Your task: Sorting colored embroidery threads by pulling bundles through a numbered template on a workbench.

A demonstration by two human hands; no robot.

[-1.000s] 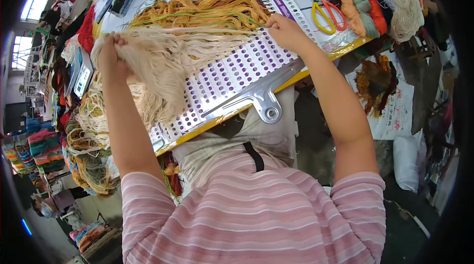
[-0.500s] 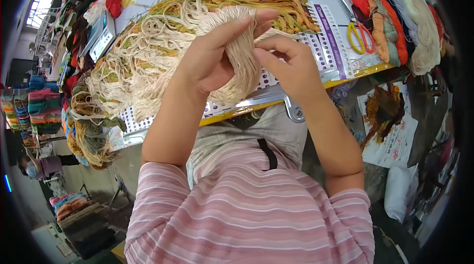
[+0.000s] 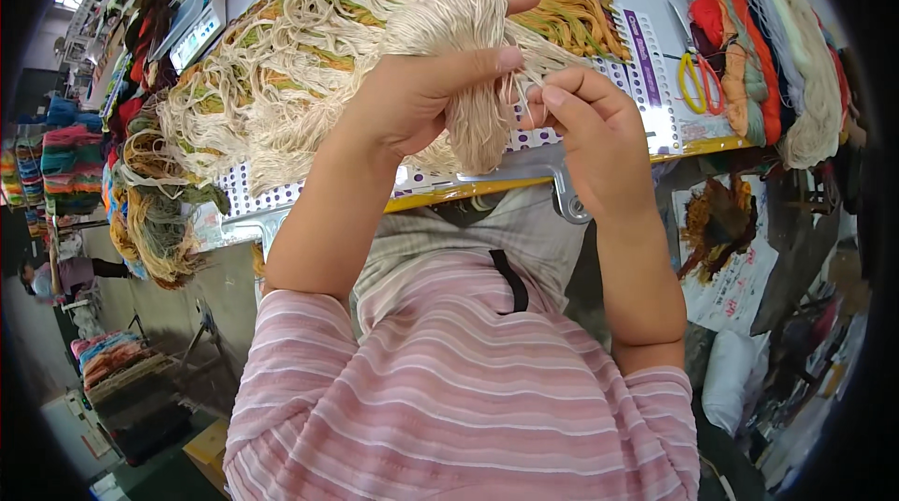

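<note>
A thick bundle of cream yarn (image 3: 479, 122) hangs folded over my left hand (image 3: 412, 94), whose thumb presses across its front. To its right, my right hand (image 3: 599, 126) pinches a few cream strands (image 3: 538, 66) drawn out sideways from the bundle. Beneath both hands lies a white board with rows of holes (image 3: 646, 61). Loose cream yarn (image 3: 300, 98) spreads over its left part, mixed with and lying over orange and green yarn (image 3: 552, 3) along the far side.
Yellow-and-red scissors (image 3: 698, 84) lie on the right, beside skeins of orange, green and grey yarn (image 3: 749, 80). A digital scale (image 3: 197, 23) stands at the far left. Brown yarn (image 3: 721, 225) rests on a white sheet on the floor. A person (image 3: 56, 278) is in the left background.
My right hand has moved right, away from the bundle, and strands now stretch between the two hands. My left thumb has come down across the bundle. The whole view has shifted slightly.
</note>
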